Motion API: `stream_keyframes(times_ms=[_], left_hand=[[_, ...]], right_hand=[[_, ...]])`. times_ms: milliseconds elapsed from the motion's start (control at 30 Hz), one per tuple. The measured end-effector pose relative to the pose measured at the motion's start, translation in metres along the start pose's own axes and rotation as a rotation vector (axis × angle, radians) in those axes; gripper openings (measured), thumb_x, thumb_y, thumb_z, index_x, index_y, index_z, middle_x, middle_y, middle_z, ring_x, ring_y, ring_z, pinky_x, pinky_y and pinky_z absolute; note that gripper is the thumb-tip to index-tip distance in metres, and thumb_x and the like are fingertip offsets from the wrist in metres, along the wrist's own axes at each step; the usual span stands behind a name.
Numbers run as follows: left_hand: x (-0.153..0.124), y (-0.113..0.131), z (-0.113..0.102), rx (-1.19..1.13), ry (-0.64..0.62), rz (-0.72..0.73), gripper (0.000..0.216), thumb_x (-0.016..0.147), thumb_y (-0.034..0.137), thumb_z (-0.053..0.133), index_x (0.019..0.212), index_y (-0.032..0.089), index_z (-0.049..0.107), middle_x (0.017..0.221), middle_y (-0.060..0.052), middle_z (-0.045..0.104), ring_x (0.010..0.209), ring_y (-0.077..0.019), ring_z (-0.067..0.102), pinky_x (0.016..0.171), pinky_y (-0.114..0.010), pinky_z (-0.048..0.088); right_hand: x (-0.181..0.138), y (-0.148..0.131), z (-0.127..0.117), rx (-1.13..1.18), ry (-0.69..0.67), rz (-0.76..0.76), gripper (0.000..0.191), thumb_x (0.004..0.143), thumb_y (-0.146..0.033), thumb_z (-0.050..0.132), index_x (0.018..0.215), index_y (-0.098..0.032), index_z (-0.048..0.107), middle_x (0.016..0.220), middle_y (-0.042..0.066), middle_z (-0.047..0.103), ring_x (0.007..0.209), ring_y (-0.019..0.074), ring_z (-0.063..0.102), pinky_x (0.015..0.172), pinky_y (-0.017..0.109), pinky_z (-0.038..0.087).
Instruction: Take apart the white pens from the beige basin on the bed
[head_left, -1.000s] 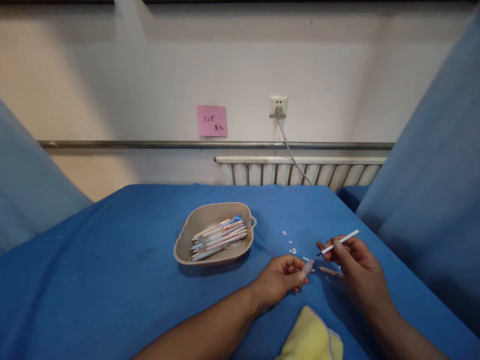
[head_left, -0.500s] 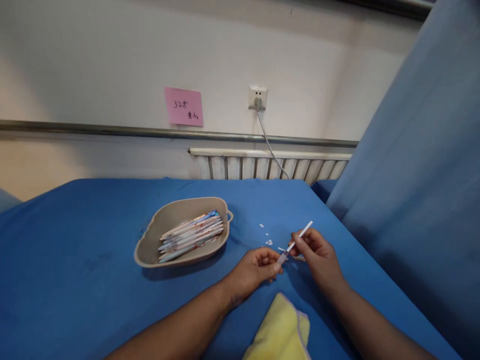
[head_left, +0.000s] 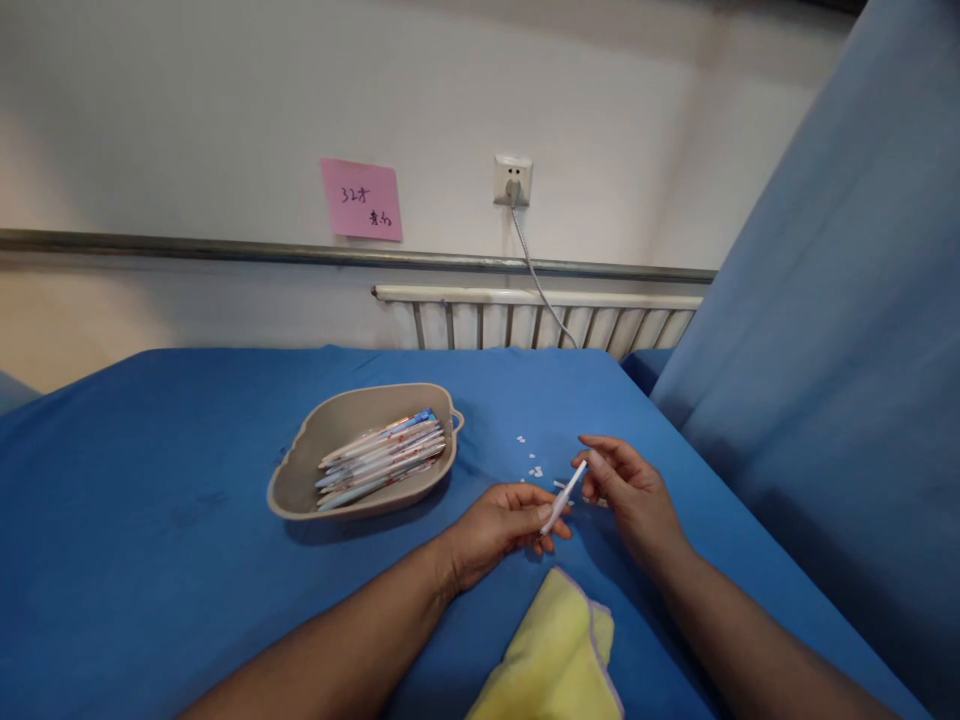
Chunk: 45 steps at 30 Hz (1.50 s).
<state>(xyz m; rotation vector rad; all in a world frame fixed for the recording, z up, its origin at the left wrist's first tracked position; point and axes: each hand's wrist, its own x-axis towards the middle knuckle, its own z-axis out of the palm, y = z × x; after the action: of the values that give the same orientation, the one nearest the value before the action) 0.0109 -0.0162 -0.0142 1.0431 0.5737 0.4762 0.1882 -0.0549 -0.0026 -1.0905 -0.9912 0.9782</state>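
Observation:
My left hand (head_left: 517, 515) pinches a slim, pale, pen-like tube (head_left: 553, 513) between thumb and fingers. A thin white stick (head_left: 576, 476) sticks up out of its upper end, tilted to the right. The thumb and a fingertip of my right hand (head_left: 626, 490) close on the top of this stick, while its index finger is stretched out above. Just beyond my hands, several small white bits (head_left: 535, 472) lie on the blue cloth (head_left: 187, 600). What lies under my right hand is mostly hidden.
Left of my hands stands a beige basin (head_left: 300, 475) with several wrapped pens (head_left: 382, 460). A yellow cloth (head_left: 551, 650) lies close in front of me. Behind the table are a radiator (head_left: 540, 297) and a plugged-in cable (head_left: 529, 260); a blue curtain (head_left: 817, 330) hangs at right.
The white stick has gone deeper into the tube, so less of it shows. My right hand has shifted its hold to the stick's top end, and its index finger has lifted.

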Motion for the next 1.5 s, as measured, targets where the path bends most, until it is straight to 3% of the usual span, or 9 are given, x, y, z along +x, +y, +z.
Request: stream_keyframes(times_ms=[200,400,467,567,700,833,967,1167,1500], left_hand=[[0.000,-0.002,-0.001,0.050,-0.014,0.006,0.035,0.070,0.040,0.073,0.090,0.012,0.065,0.076,-0.006,0.067,0.058,-0.0097,0.057,0.054,-0.020,0.041],[0.002,-0.002,-0.001,0.081,0.010,0.014,0.035,0.071,0.040,0.072,0.091,0.013,0.062,0.073,-0.001,0.061,0.048,-0.0082,0.056,0.039,-0.018,0.037],[0.004,-0.001,-0.002,0.064,0.024,0.029,0.034,0.071,0.038,0.073,0.090,0.013,0.061,0.075,-0.001,0.061,0.050,-0.0080,0.056,0.040,-0.017,0.038],[0.004,0.001,-0.002,0.022,0.038,0.044,0.033,0.070,0.035,0.075,0.088,0.013,0.060,0.077,-0.002,0.062,0.052,-0.0081,0.057,0.043,-0.017,0.040],[0.004,0.004,-0.001,-0.034,0.067,0.046,0.031,0.070,0.032,0.075,0.088,0.013,0.060,0.077,-0.002,0.062,0.054,-0.0080,0.057,0.045,-0.017,0.041],[0.003,0.004,-0.002,-0.052,0.079,0.043,0.032,0.069,0.032,0.076,0.088,0.013,0.060,0.078,-0.002,0.062,0.053,-0.0077,0.057,0.044,-0.017,0.041],[0.003,0.002,-0.002,-0.022,0.075,0.051,0.032,0.070,0.034,0.075,0.088,0.012,0.060,0.078,-0.003,0.062,0.053,-0.0072,0.056,0.044,-0.016,0.040],[0.005,-0.001,-0.002,0.108,0.059,0.033,0.036,0.069,0.039,0.075,0.090,0.012,0.062,0.075,-0.002,0.062,0.050,-0.0066,0.054,0.043,-0.017,0.040],[0.006,-0.004,-0.004,0.155,0.062,0.052,0.036,0.071,0.040,0.073,0.091,0.012,0.063,0.073,-0.002,0.062,0.050,-0.0077,0.053,0.044,-0.019,0.041]], right_hand=[[0.001,-0.002,0.001,-0.088,-0.032,0.015,0.030,0.068,-0.047,0.071,0.073,-0.018,0.064,0.056,-0.002,0.057,0.051,0.0107,0.050,0.051,0.024,0.041],[0.020,-0.014,-0.030,-0.261,-0.032,-0.038,0.029,0.075,-0.045,0.063,0.086,-0.018,0.064,0.074,0.003,0.067,0.056,0.0118,0.053,0.052,0.025,0.041],[0.028,-0.013,-0.047,-0.407,-0.029,-0.045,0.024,0.075,-0.042,0.062,0.081,-0.018,0.064,0.074,0.002,0.066,0.057,0.0120,0.053,0.054,0.025,0.041],[0.032,-0.007,-0.063,-0.780,-0.162,-0.019,0.011,0.073,-0.031,0.063,0.072,-0.020,0.064,0.063,0.000,0.063,0.056,0.0128,0.053,0.054,0.024,0.037],[0.024,-0.003,-0.064,-1.179,-0.329,-0.045,0.004,0.070,-0.023,0.065,0.074,-0.021,0.065,0.067,0.001,0.065,0.060,0.0140,0.053,0.054,0.025,0.030],[0.019,-0.002,-0.059,-1.300,-0.379,-0.062,0.005,0.070,-0.016,0.063,0.070,-0.020,0.063,0.068,0.002,0.064,0.060,0.0144,0.051,0.055,0.026,0.027],[0.023,-0.002,-0.052,-1.038,-0.250,-0.083,0.010,0.073,-0.024,0.064,0.065,-0.020,0.060,0.061,0.002,0.059,0.056,0.0141,0.049,0.054,0.026,0.030],[0.021,-0.015,-0.032,0.011,-0.090,0.037,0.029,0.076,-0.047,0.064,0.081,-0.019,0.058,0.070,0.000,0.061,0.063,0.0133,0.056,0.061,0.026,0.044],[0.017,-0.008,-0.024,0.156,-0.131,0.112,0.028,0.072,-0.044,0.071,0.079,-0.017,0.062,0.073,0.000,0.063,0.060,0.0103,0.055,0.059,0.024,0.045]])
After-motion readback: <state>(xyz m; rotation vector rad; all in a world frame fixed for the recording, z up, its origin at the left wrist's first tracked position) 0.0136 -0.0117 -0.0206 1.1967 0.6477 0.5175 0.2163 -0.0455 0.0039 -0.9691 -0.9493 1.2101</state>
